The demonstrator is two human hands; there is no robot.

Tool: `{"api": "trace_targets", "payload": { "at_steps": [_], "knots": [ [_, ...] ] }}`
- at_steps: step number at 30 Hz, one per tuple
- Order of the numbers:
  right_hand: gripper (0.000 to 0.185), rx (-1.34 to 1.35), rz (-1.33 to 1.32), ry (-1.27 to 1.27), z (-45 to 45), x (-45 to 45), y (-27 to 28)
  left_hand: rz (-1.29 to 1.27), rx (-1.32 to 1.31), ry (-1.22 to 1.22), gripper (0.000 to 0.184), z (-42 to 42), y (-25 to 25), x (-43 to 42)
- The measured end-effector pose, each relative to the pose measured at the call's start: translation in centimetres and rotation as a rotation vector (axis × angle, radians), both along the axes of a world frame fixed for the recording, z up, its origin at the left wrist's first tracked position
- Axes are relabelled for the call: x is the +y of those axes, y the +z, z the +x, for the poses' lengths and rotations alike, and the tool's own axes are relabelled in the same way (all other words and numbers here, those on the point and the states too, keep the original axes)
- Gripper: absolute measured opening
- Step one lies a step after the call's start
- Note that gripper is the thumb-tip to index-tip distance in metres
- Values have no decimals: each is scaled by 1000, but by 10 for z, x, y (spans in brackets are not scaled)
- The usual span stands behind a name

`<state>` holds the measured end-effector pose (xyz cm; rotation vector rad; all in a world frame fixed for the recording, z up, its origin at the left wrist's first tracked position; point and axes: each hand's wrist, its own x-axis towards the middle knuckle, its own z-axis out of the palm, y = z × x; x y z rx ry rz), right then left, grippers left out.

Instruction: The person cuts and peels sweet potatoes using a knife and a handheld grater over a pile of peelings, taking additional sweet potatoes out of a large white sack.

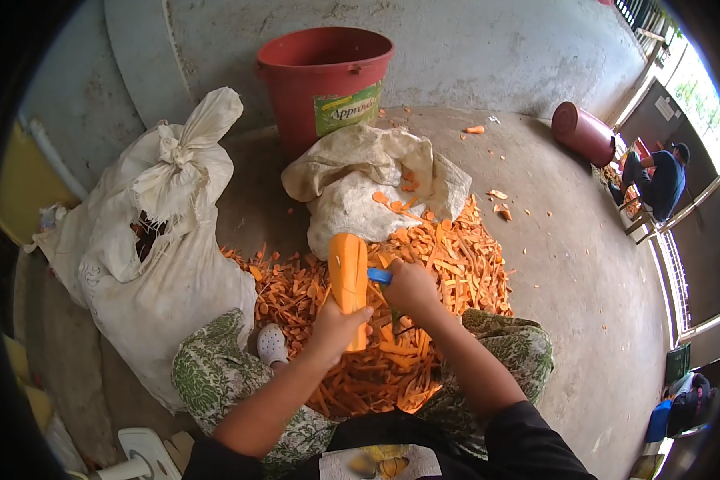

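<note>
The left hand [338,326] has its grip closed round a carrot [348,268] above heaped peelings [466,272]; the right hand [410,290] clasps a blue-handled tool [379,276] just beside it. The carrot's visible faces look pared; its underside is hidden.

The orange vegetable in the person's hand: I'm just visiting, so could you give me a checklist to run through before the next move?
1. Left hand grips the orange vegetable: ok, around its lower part.
2. Right hand holds the blue handle: ok, beside the vegetable.
3. Left hand clear of the tool's edge: cannot tell; that edge can't be made out.
4. Floor by the white shoe free of orange scraps: not ok; scraps lie right beside it.
5. Red tub upright: ok, behind the heap.
</note>
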<state>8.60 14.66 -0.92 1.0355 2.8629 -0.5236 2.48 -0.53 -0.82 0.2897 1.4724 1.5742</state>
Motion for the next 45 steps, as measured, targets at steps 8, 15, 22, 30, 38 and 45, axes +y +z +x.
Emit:
{"api": "trace_targets", "payload": {
  "at_steps": [8,15,22,30,38,45],
  "knots": [
    [16,43,-7,31,1,13,-11,-46,-230,-213,22,-18,12,-13],
    [19,-35,-81,-39,5,8,-17,-120,-120,-113,18,1,-1,-3],
    [19,-70,-159,-102,5,9,-42,-40,-80,-69,24,14,-14,4],
    [18,15,-49,-69,6,13,-35,-104,-45,-196,23,5,-7,-5],
    [17,29,-18,-39,9,30,-33,-142,-88,-328,24,-2,-1,-14],
    [17,17,-34,-114,4,21,-19,-107,53,-138,23,14,6,-10]
  ]
}}
